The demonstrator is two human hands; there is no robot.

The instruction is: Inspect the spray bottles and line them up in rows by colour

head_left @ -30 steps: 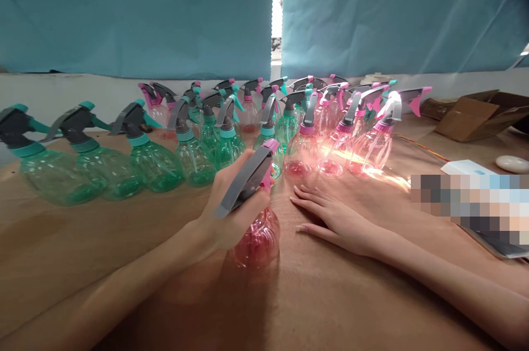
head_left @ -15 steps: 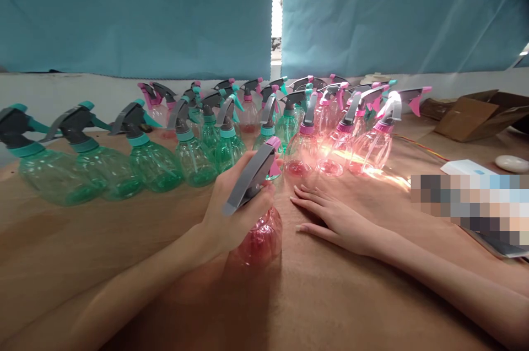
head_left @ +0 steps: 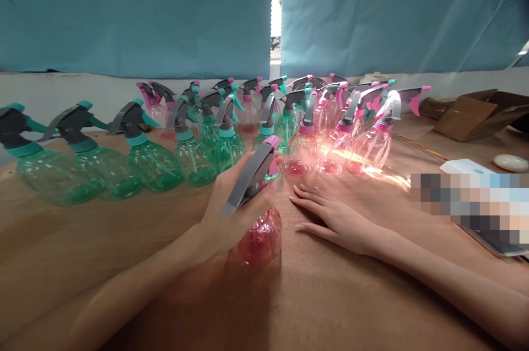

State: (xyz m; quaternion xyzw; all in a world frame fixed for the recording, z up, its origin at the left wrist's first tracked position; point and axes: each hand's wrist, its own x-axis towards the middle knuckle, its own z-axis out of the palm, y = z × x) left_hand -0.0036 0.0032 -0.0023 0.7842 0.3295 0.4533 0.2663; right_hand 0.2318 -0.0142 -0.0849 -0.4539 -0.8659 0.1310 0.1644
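Note:
My left hand [head_left: 229, 210] is wrapped round the neck of a pink spray bottle [head_left: 262, 235] that stands on the wooden table [head_left: 339, 301]. The bottle's grey head with its pink nozzle and trigger points away from me, up and to the right. Part of the neck is hidden behind my fingers. To the right, my right hand [head_left: 330, 216] lies flat on the table, palm down, fingers stretched out and holding nothing. Just beyond its fingertips stands another pink spray bottle [head_left: 301, 155]. A green spray bottle [head_left: 229, 150] is behind my left hand.
Several green spray bottles [head_left: 155, 163] line the left side, with more green and pink ones behind. Sunlight falls on pink bottles [head_left: 374, 147] at the right. Farther right are an open cardboard box [head_left: 467, 117], a white oval object [head_left: 511, 162] and a partly pixelated item. Blue curtains [head_left: 136, 15] hang behind.

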